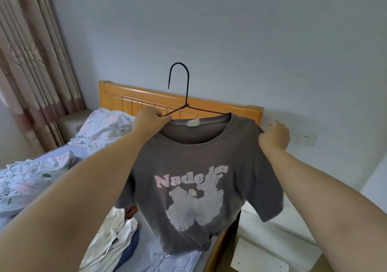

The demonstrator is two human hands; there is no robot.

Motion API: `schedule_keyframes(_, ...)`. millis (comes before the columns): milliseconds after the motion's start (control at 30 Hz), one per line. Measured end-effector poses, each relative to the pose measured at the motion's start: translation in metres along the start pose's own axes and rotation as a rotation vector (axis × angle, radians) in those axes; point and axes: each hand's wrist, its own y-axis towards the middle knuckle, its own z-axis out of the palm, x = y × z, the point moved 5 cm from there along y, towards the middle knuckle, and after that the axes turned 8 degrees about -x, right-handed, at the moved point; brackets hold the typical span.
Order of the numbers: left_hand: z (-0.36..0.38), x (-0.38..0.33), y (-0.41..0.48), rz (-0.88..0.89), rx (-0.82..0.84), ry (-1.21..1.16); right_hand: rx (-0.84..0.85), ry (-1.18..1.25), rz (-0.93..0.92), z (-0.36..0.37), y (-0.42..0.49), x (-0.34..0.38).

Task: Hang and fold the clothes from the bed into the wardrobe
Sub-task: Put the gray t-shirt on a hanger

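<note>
Before the wooden headboard [129, 99], a grey T-shirt [201, 167] hangs in the air on a dark wire hanger [187, 105], whose hook rises above the headboard. The left hand [151, 121] curls its fingers around the hanger's bare arm and the collar, and the right hand [274, 137] pinches the shirt's other shoulder. Below the headboard, more clothes [113, 240] lie piled on the mattress [159, 258]

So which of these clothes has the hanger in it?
The grey T-shirt with pink lettering, one arm of the dark wire hanger inside its neck; the white garment and the dark blue one lie crumpled on the mattress.
</note>
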Motion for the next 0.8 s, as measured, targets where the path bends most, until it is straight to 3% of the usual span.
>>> schedule_keyframes(67, 0.003, -0.005, -0.003, 0.010, -0.002, 0.027, -0.041, 0.172, -0.148, -0.004, -0.001, 0.021)
schedule_keyframes(133, 0.006, -0.011, -0.006, 0.049, 0.018, 0.057, 0.134, 0.327, -0.231, 0.004, -0.007, 0.044)
schedule_keyframes(233, 0.008, -0.013, -0.008, 0.062, 0.036, 0.041, 0.394, 0.260, -0.342, 0.021, -0.015, 0.058)
schedule_keyframes(400, 0.010, 0.002, -0.020, 0.051, 0.070, 0.041, 0.575, 0.198, -0.445, 0.006, -0.031, 0.068)
schedule_keyframes(600, 0.019, -0.004, -0.031, 0.078, 0.118, -0.061, 0.481, 0.253, -0.598, -0.004, -0.065, 0.125)
schedule_keyframes(733, 0.019, 0.006, -0.039, 0.082, 0.259, -0.082, 0.365, 0.295, -0.488, 0.000, -0.058, 0.111)
schedule_keyframes(800, 0.015, 0.024, -0.040, -0.004, 0.385, -0.050, 0.336, 0.320, -0.452, -0.003, -0.054, 0.104)
